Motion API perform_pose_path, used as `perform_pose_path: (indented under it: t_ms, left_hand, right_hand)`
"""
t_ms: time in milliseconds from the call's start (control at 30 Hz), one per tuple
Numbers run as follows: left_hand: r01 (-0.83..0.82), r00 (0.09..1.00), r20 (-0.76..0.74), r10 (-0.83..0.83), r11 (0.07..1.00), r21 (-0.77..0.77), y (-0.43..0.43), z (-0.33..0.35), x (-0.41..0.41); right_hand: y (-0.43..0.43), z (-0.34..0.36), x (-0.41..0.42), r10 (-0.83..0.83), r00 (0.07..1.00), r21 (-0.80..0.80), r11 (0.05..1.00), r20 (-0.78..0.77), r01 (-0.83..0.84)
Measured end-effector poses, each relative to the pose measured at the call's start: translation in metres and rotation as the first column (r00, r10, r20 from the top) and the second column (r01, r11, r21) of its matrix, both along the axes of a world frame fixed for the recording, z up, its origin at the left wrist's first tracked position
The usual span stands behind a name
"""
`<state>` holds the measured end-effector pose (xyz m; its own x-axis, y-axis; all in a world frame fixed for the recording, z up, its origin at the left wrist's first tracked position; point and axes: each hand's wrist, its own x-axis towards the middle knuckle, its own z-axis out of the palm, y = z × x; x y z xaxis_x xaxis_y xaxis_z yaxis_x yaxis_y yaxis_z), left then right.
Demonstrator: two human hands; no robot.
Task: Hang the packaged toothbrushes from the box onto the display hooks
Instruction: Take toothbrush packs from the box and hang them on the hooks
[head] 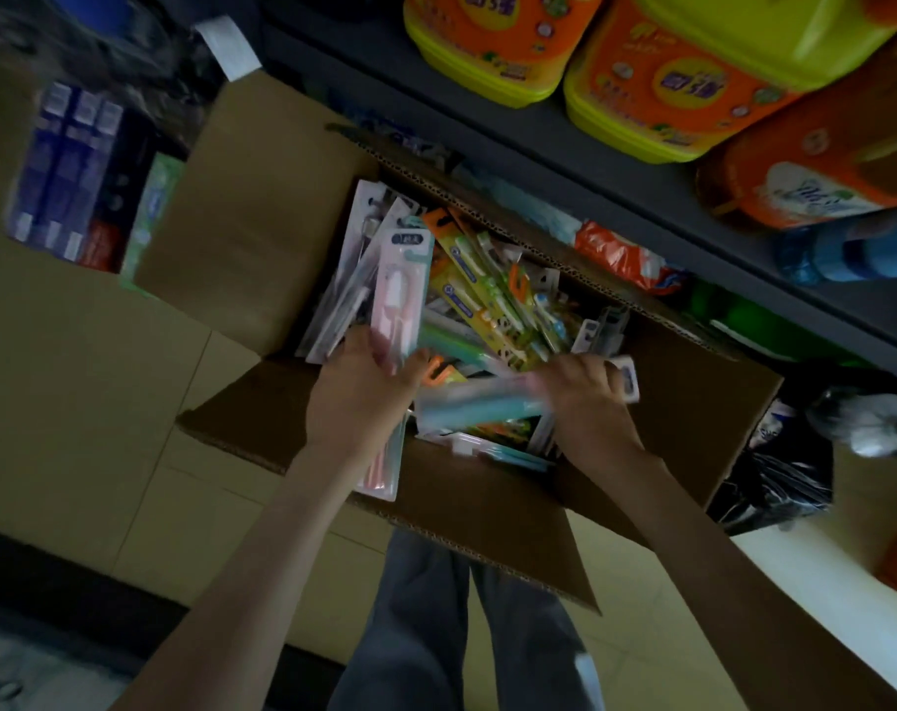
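Bare forearms stretched forward, left hand [361, 397] gripping a pink pack [396, 295], right hand [587, 400], blurred, gripping a teal pack [474, 406]

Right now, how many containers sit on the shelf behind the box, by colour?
Yellow jugs: 2
Orange jug: 1
Blue bottle: 1
Total: 4

Dark grey shelf [605, 151] above a pale tiled floor [102, 402].
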<state>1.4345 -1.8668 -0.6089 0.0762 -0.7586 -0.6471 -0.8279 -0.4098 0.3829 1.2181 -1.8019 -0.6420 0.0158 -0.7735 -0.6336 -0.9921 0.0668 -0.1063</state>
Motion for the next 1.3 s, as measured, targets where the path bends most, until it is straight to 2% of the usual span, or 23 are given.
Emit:
perform_pose_path:
  t_ms: [67,133,200,300,333,367,433,467,533,567,633,733,767,800,867,933,1033,1100,1200,1300]
  left_hand:
    - [0.046,0.998,0.034,-0.047,0.999,0.013,-0.001,-0.001,0.000]
    - [0.103,0.991,0.080,-0.106,0.994,0.039,-0.001,-0.005,0.000]
    - [0.133,0.984,0.111,-0.138,0.990,0.051,0.001,-0.011,0.000]
    - [0.046,0.990,0.128,-0.055,0.996,0.071,0.006,-0.018,0.002]
    - [0.060,0.987,0.142,-0.073,0.994,0.096,0.008,-0.019,0.003]
    - [0.076,0.984,0.154,-0.093,0.991,0.114,0.011,-0.021,0.003]
    - [0.081,0.978,0.179,-0.105,0.987,0.139,0.016,-0.025,0.004]
    - [0.075,0.977,0.187,-0.102,0.986,0.148,0.018,-0.026,0.005]
    - [0.064,0.975,0.200,-0.096,0.985,0.162,0.021,-0.029,0.005]
    - [0.067,0.974,0.202,-0.099,0.984,0.162,0.023,-0.030,0.005]
    - [0.070,0.972,0.211,-0.103,0.985,0.155,0.025,-0.031,0.004]
    - [0.047,0.977,0.199,-0.076,0.988,0.145,0.024,-0.029,0.001]
    - [0.046,0.978,0.193,-0.073,0.988,0.144,0.024,-0.027,-0.001]
    - [0.049,0.979,0.188,-0.076,0.988,0.145,0.023,-0.023,-0.003]
    - [0.067,0.979,0.180,-0.091,0.988,0.136,0.022,-0.012,-0.007]
    - [0.079,0.980,0.169,-0.100,0.989,0.125,0.021,0.005,-0.011]
    - [0.116,0.982,0.134,-0.130,0.987,0.107,0.020,0.046,-0.021]
    - [0.144,0.983,0.105,-0.149,0.988,0.061,0.021,0.084,-0.028]
    - [0.191,0.980,0.056,-0.189,0.981,-0.033,0.024,0.147,-0.040]
    - [0.186,0.982,-0.019,-0.189,0.975,-0.123,0.026,0.214,-0.052]
  right_hand:
    - [0.003,-0.009,0.006,0.144,0.989,-0.179,0.974,0.011,-0.140]
    - [0.004,-0.028,0.012,0.213,0.974,-0.249,0.950,0.073,-0.189]
    - [-0.001,-0.042,0.021,0.244,0.957,-0.163,0.962,0.157,-0.218]
    - [-0.007,-0.063,0.030,0.203,0.952,0.072,0.972,0.229,-0.224]
    - [-0.009,-0.067,0.031,0.149,0.954,0.157,0.968,0.261,-0.194]
    - [-0.007,-0.069,0.035,0.081,0.951,0.177,0.974,0.299,-0.139]
    - [0.001,-0.066,0.046,-0.138,0.916,0.060,0.990,0.377,0.125]
    - [0.003,-0.064,0.052,-0.276,0.890,-0.016,0.953,0.364,0.302]
    - [0.007,-0.062,0.061,-0.548,0.810,-0.158,0.798,0.210,0.581]
    - [0.007,-0.060,0.064,-0.692,0.711,-0.146,0.696,0.128,0.704]
    - [0.006,-0.061,0.069,-0.881,0.472,0.023,0.473,0.027,0.881]
    - [0.009,-0.072,0.072,-0.981,0.116,0.262,0.154,0.153,0.953]
    - [0.008,-0.072,0.072,-0.980,0.034,0.283,0.090,0.196,0.955]
    - [0.006,-0.068,0.071,-0.980,0.012,0.279,0.069,0.199,0.958]
    - [0.003,-0.050,0.067,-0.984,0.084,0.271,0.125,0.157,0.954]
    - [0.006,-0.022,0.062,-0.962,0.156,0.283,0.218,0.226,0.934]
    - [0.020,0.031,0.057,-0.860,0.373,0.203,0.458,0.349,0.865]
    - [0.028,0.073,0.055,-0.777,0.459,0.132,0.557,0.430,0.820]
    - [0.033,0.146,0.049,-0.644,0.556,-0.029,0.639,0.526,0.768]
    - [0.027,0.221,0.039,-0.505,0.636,-0.234,0.645,0.583,0.727]
